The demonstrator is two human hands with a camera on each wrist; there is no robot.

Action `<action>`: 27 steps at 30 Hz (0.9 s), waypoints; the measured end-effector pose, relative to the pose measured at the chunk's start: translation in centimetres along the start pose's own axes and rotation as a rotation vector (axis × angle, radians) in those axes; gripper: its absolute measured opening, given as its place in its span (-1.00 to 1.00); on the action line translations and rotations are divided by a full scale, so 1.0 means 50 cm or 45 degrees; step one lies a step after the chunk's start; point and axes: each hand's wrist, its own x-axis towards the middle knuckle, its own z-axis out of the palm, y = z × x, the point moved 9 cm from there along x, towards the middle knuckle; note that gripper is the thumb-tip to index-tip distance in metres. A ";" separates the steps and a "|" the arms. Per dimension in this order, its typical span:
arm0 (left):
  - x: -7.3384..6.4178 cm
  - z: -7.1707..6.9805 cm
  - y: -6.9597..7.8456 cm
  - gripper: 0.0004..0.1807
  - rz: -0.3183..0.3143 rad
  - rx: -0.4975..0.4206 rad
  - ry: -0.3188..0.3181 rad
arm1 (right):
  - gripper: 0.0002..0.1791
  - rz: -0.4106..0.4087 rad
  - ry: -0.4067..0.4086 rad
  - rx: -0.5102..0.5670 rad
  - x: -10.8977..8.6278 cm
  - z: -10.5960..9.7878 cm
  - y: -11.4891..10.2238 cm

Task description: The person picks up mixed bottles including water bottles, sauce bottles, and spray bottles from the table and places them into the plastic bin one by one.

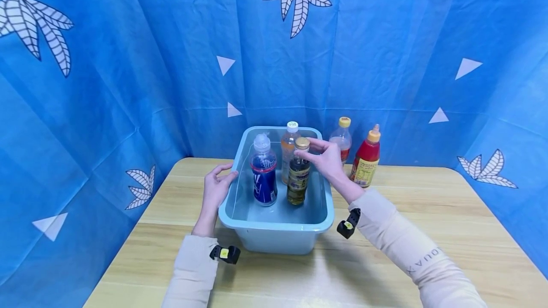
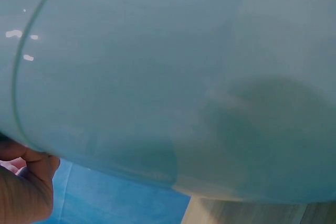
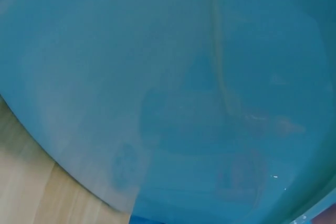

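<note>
A light-blue plastic basin (image 1: 276, 241) stands on the table, its outer wall filling most of both wrist views. My left hand (image 1: 216, 187) grips its left rim, with the thumb over the edge; the left wrist view shows the curled fingers (image 2: 39, 174) at the rim. Inside the basin, my right hand (image 1: 323, 156) pinches a gold-capped bottle of dark liquid (image 1: 298, 179) near its top, between thumb and fingers. Left of it stands a blue-labelled drink bottle (image 1: 264, 179) with a clear domed cap. Behind them is a white-capped bottle of orange drink (image 1: 288, 149), partly hidden.
Behind the right forearm, a yellow-capped clear bottle (image 1: 341, 139) and a red squeeze bottle (image 1: 366, 160) with an orange nozzle stand on the wooden table (image 1: 419, 203). A blue patterned curtain (image 1: 274, 75) hangs around the back and sides.
</note>
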 end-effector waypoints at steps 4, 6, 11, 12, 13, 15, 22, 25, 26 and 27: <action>0.001 0.000 -0.001 -0.65 -0.004 -0.002 -0.002 | -0.40 -0.004 0.004 0.003 0.002 0.004 0.005; 0.001 0.000 -0.002 -0.65 -0.004 -0.001 -0.001 | -0.41 0.000 0.009 -0.002 0.003 0.005 0.008; 0.000 -0.001 -0.002 -0.65 -0.004 0.003 0.002 | -0.42 -0.008 0.017 -0.007 0.005 0.007 0.009; 0.000 -0.001 -0.002 -0.65 -0.006 0.003 0.004 | -0.43 -0.013 0.016 -0.007 0.005 0.008 0.008; 0.000 -0.001 -0.002 -0.65 -0.007 0.003 0.004 | -0.43 -0.016 0.015 -0.006 0.006 0.009 0.008; 0.001 -0.001 -0.002 -0.65 -0.009 0.003 0.005 | -0.43 -0.019 0.009 -0.011 0.007 0.011 0.007; -0.001 0.000 -0.004 -0.64 -0.013 0.010 -0.002 | -0.44 -0.018 -0.001 -0.062 0.010 0.015 0.011; -0.002 -0.001 -0.005 -0.63 -0.024 0.016 0.001 | -0.45 -0.027 -0.016 -0.070 0.010 0.019 0.011; -0.002 -0.001 -0.006 -0.63 -0.029 0.018 0.002 | -0.45 -0.028 -0.020 -0.073 0.010 0.020 0.011; -0.003 -0.002 -0.007 -0.63 -0.035 0.018 0.002 | -0.45 -0.028 -0.024 -0.077 0.009 0.020 0.012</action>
